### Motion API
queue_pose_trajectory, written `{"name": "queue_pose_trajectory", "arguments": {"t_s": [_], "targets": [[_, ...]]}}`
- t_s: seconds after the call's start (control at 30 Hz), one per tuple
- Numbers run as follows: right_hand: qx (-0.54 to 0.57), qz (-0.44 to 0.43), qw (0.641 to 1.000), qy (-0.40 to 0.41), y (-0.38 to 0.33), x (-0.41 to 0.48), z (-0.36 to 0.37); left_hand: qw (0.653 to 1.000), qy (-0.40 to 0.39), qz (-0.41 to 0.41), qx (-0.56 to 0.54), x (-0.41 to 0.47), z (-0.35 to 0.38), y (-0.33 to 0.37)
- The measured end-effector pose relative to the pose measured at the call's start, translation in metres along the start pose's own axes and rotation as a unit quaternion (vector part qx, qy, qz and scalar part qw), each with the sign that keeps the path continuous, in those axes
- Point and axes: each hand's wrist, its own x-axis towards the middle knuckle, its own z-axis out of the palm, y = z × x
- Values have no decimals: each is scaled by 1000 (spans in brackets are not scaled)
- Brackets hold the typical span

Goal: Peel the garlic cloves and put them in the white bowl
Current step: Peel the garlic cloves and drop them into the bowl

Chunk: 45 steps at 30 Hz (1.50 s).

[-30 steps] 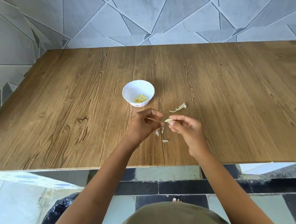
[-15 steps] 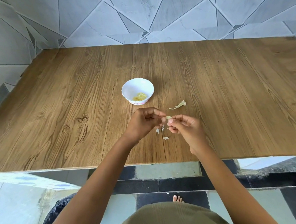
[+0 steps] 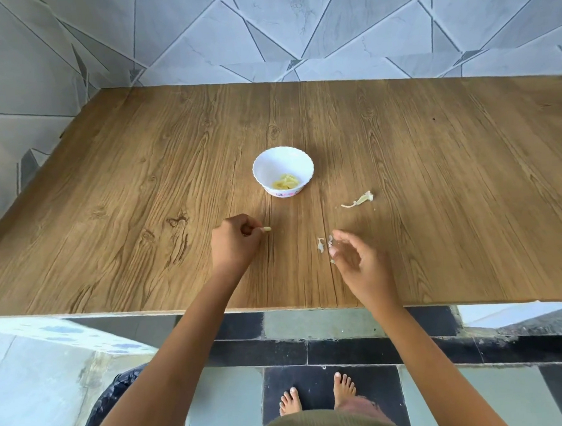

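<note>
Tabletop (image 3: 435, 170), left hand (image 3: 233, 242) probably around clove (image 3: 267, 229)

Home kitchen corner: tiled wall (image 3: 294, 24), wooden table (image 3: 435, 170), tiled floor (image 3: 329, 323).

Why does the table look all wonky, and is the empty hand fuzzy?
Head view: the wide lens splays the table at its edges; head view: the right hand is motion-blurred, while the left hand pinching the garlic clove and the white bowl look sharper; head view: light is soft, shadows faint, no glare.
</note>
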Motion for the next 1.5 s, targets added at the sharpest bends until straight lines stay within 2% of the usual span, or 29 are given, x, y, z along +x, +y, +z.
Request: {"name": "queue_pose_trajectory", "arguments": {"t_s": [0.17, 0.3, 0.43, 0.53, 0.67, 0.8, 1.03, 1.13, 1.17, 1.23, 1.3, 1.4, 1.43, 1.5], "targets": [[-40, -28, 999, -7, -2, -3, -2, 996, -19, 40, 73, 3, 0, 0], [-85, -53, 992, -76, -6, 3, -12, 997, 3, 65, 43, -1, -4, 6], [-183, -103, 962, -172, -13, 23, -15, 994, -15, 107, 15, -8, 0, 17], [-191, -110, 949, -225, -14, 32, -11, 993, -32, 112, 5, -12, 4, 22], [-199, -127, 938, -254, -10, 29, -19, 991, -38, 127, 7, -17, 12, 24], [-194, -153, 939, -239, -5, 26, -28, 990, -45, 136, 6, -17, 20, 25], [-184, -234, 944, -142, 9, 23, -23, 990, -57, 126, -15, -17, 31, 33], [-187, -225, 949, -117, 10, 28, -21, 991, -83, 50, -94, -20, 31, 41], [-171, -207, 957, -105, 9, 32, -20, 983, -98, 0, -154, -23, 31, 44], [-84, -122, 985, -92, 2, 36, -22, 944, -116, -96, -294, -29, 32, 52], [21, -48, 995, -84, -8, 40, -28, 873, -131, -191, -430, -33, 35, 60], [80, -63, 990, -98, -26, 46, -31, 732, -156, -324, -578, -31, 42, 70], [66, -71, 989, -110, -31, 48, -29, 702, -167, -348, -599, -29, 44, 73], [13, -103, 987, -125, -37, 50, -23, 670, -173, -376, -616, -27, 48, 78]]}}
